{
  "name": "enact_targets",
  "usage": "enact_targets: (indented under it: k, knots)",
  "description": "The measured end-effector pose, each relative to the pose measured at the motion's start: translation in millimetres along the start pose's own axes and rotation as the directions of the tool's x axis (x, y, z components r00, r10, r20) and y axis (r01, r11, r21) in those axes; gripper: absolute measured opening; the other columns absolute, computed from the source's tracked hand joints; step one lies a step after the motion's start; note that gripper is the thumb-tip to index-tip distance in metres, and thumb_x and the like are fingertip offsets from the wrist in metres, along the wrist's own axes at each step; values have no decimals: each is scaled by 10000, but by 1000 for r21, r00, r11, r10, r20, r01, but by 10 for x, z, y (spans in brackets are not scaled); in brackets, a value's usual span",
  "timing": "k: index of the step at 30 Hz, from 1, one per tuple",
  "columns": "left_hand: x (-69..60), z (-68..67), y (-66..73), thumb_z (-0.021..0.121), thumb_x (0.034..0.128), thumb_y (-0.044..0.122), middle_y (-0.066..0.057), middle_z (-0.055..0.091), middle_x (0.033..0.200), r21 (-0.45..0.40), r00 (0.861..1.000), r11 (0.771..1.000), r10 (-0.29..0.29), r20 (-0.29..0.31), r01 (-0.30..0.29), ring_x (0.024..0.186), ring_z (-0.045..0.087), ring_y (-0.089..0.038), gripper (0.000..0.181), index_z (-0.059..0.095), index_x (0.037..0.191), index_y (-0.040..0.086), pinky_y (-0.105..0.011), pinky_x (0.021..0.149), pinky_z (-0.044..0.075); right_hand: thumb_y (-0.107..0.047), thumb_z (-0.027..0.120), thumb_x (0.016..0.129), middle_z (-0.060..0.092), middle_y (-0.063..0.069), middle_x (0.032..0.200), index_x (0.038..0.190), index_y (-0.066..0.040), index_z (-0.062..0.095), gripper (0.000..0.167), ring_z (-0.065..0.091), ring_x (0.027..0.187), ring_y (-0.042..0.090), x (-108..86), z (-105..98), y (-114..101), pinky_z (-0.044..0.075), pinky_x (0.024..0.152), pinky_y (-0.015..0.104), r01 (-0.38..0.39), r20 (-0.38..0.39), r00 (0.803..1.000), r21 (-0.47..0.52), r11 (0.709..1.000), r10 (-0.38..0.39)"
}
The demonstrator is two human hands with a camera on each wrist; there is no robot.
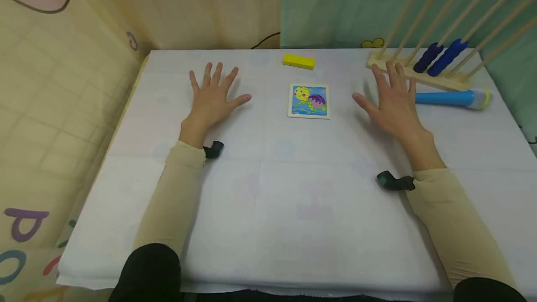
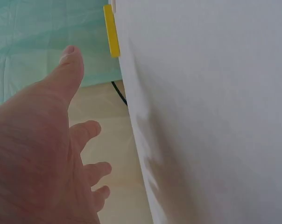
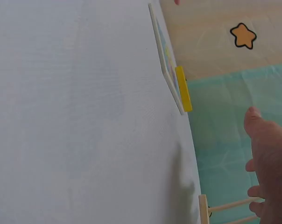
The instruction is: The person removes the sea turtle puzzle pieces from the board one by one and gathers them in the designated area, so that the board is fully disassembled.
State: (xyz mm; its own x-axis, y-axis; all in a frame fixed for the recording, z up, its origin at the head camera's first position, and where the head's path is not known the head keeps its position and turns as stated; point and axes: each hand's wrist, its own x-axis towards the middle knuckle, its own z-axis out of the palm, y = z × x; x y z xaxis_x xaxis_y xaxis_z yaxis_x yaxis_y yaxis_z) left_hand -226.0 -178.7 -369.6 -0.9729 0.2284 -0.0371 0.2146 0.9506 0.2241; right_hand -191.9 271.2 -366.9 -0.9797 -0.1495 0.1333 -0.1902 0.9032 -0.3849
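Observation:
Fingers spread and empty, my left hand (image 1: 211, 101) hovers over the left part of the white table, its shadow falling beside it. My right hand (image 1: 396, 106), also spread and holding nothing, is over the right part, close to the wooden peg rack (image 1: 419, 72) and a blue-handled brush-like thing (image 1: 446, 99). Between the hands lies a small square picture puzzle (image 1: 309, 101) with a white frame, a yellow creature and a purple shape on blue. Behind it sits a yellow block (image 1: 299, 61). In the left wrist view the thumb and fingertips of the left hand (image 2: 43, 140) show, touching nothing.
Several upright rods rise from the rack at the back right; dark blue beads (image 1: 447, 58) are stacked on two of them. The white cloth-covered table (image 1: 268, 209) stands against printed curtains (image 1: 201, 8). A black cable (image 1: 265, 40) hangs behind the back edge.

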Motion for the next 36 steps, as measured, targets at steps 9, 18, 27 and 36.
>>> enact_targets:
  k: [9, 18, 27, 36]
  knots:
    - [164, 84, 314, 485, 960, 794, -94, 17, 1789, -1, 1000, 1000, 23, 0, -23, 1646, -123, -328, 936, 149, 1702, 334, -658, 1231, -226, -672, 364, 1067, 28, 176, 1777, 1707, -163, 142, 847, -58, 1646, 378, 122, 90, -188, -71, 1260, 716, 10, 11, 1000, -5, 1000, -10]
    - [315, 155, 672, 478, 955, 803, -83, 42, 1790, 0, 998, 999, 55, 36, -55, 1651, -96, -323, 927, 160, 1699, 351, -658, 1241, -207, -548, 395, 1108, 97, 190, 1769, 1698, -138, 177, 751, 12, 1650, 368, 310, 231, -505, -23, 1281, 693, 20, 36, 999, 14, 1000, -20]
    - [379, 262, 904, 543, 940, 786, -92, 79, 1787, -79, 988, 989, 131, 86, -124, 1655, -56, -318, 946, 200, 1696, 333, -650, 1265, -163, -336, 413, 1142, 382, 254, 1642, 1616, -25, 364, 569, 315, 1551, 412, 444, 428, -799, 190, 1302, 599, 83, 22, 996, 131, 988, -87]
    - [354, 339, 901, 716, 862, 730, -93, 56, 1789, -220, 973, 964, 185, 139, -152, 1655, -59, -301, 1047, 230, 1693, 317, -505, 1324, -99, -138, 501, 1109, 674, 225, 1254, 1337, 38, 657, 328, 568, 1138, 366, 543, 637, -926, 414, 1088, 497, 113, -68, 993, 362, 925, -94]
